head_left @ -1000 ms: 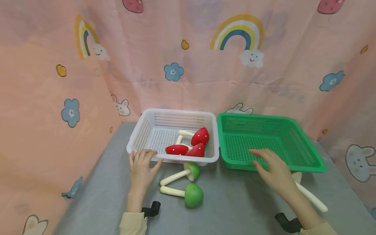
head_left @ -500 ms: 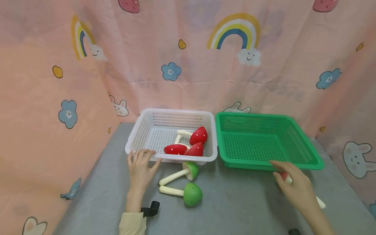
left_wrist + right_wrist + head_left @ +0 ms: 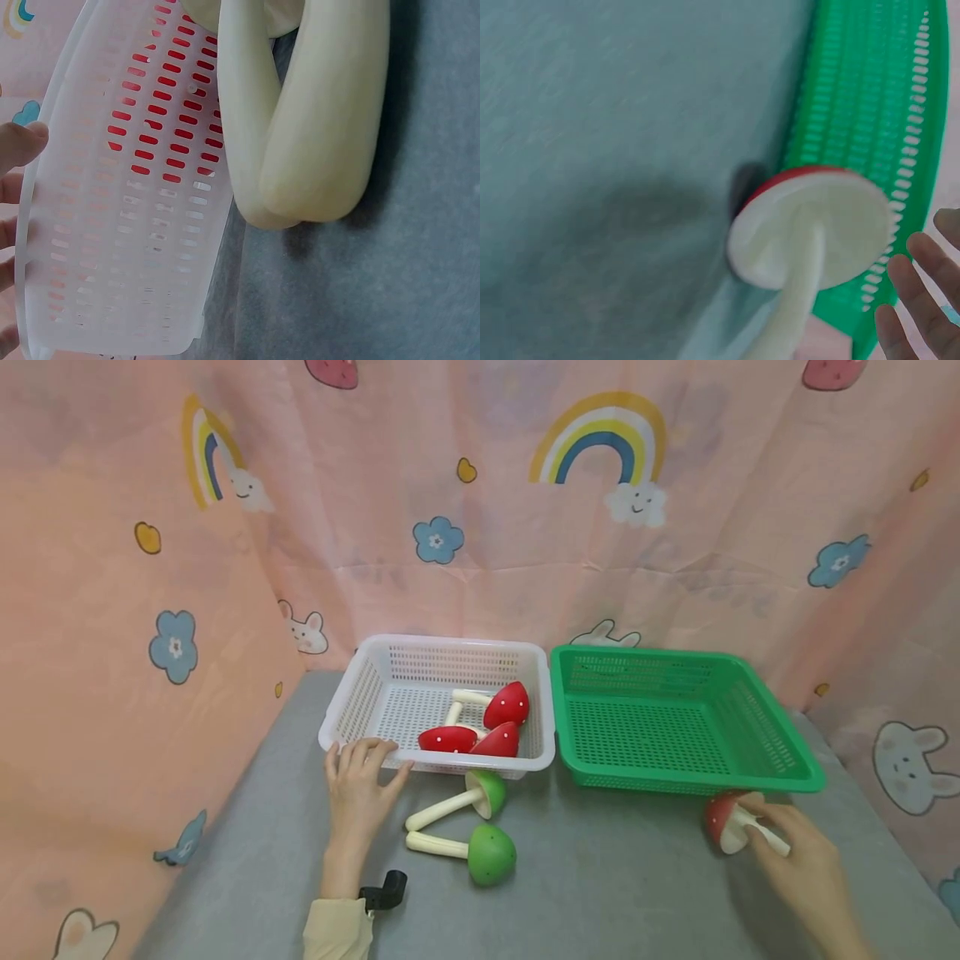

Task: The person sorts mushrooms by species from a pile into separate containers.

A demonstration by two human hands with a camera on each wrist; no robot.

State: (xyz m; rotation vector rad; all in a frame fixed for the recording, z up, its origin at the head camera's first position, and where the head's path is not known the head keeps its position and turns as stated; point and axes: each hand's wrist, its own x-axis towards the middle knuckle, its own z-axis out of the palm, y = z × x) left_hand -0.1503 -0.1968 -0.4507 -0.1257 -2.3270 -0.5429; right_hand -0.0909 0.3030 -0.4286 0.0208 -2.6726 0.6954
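My right hand (image 3: pixel 806 860) holds a red-capped toy mushroom (image 3: pixel 726 823) by its pale stem, close to the green basket's front right. The right wrist view shows the pale underside of the mushroom's cap (image 3: pixel 817 232) facing the camera, with fingers (image 3: pixel 922 292) at the right. My left hand (image 3: pixel 360 806) rests at the front rim of the white basket (image 3: pixel 438 766), fingers relaxed. Several red mushrooms (image 3: pixel 507 706) with white dots lie inside that basket. Two green-capped mushrooms lie on the grey table before it, one upper (image 3: pixel 442 810) and one lower (image 3: pixel 491 854).
The green basket (image 3: pixel 690 783) stands right beside the white one, with its mesh floor showing. A pink patterned curtain (image 3: pixel 510 593) hangs behind and along the sides. Grey cloth (image 3: pixel 600 877) covers the table.
My right hand has moved right and down from over the green basket's front rim and taken hold of the red mushroom, which has shifted left and turned. The left hand stays at the white basket.
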